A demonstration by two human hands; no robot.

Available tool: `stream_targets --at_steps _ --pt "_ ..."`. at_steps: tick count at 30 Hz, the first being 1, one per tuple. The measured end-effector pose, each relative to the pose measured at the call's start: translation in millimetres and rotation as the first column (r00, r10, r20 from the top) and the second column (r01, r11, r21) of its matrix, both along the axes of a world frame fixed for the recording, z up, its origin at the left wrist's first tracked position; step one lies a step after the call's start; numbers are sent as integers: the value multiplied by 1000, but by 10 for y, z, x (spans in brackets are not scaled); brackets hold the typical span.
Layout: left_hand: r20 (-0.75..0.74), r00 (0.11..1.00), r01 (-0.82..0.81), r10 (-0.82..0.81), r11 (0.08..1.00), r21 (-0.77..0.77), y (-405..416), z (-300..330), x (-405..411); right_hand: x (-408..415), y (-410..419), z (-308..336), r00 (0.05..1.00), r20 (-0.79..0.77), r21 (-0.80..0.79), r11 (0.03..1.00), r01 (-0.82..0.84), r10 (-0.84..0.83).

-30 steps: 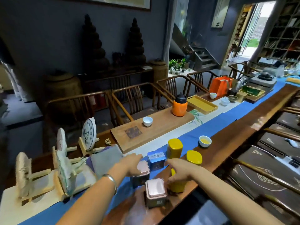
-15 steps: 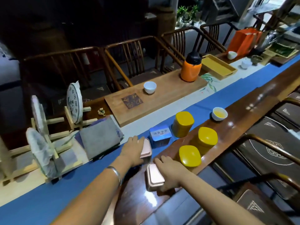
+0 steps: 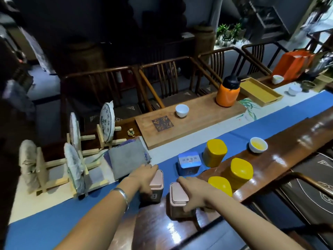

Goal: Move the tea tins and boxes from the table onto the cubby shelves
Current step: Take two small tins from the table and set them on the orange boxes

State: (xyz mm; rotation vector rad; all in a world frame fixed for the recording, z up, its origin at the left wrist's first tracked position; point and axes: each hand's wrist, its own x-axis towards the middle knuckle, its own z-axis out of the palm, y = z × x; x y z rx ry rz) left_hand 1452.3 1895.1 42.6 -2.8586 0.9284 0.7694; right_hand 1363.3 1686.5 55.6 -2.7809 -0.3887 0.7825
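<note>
- Head view: left hand grips one pink tin; right hand grips another pink tin, both standing on the counter.
- Tins look stiff, light, smooth-sided; clasping opposite walls below the lid seems safest.

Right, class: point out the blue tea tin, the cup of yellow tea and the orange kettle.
blue tea tin (image 3: 189,160): head view, on its lid.
cup of yellow tea (image 3: 258,146): head view, on the tea's surface.
orange kettle (image 3: 227,96): head view, on its orange body.
</note>
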Motion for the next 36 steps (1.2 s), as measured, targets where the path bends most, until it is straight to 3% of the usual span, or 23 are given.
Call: stream_targets --at_steps 6,10,16,26,36 --pt "8 992 -122 122 992 24 544 741 -277 273 272 643 997 62 124 991 -56 48" --pt "-2 957 -291 291 957 -12 986 1312 -610 418 696 1127 968 151 174 958 -226 201" --pt "60 819 -567 571 821 -72 1809 2037 -1384 309 1681 1744 856 202 161 846 -508 475" --pt "201 457 -870 867 482 -103 3221 2814 -3459 -902 3688 2582 555 351 141 543 -828 754" --pt "190 84 -993 978 98 -66 4286 3458 -6397 -3481 5679 3113 170 428 57 161 -985 888"
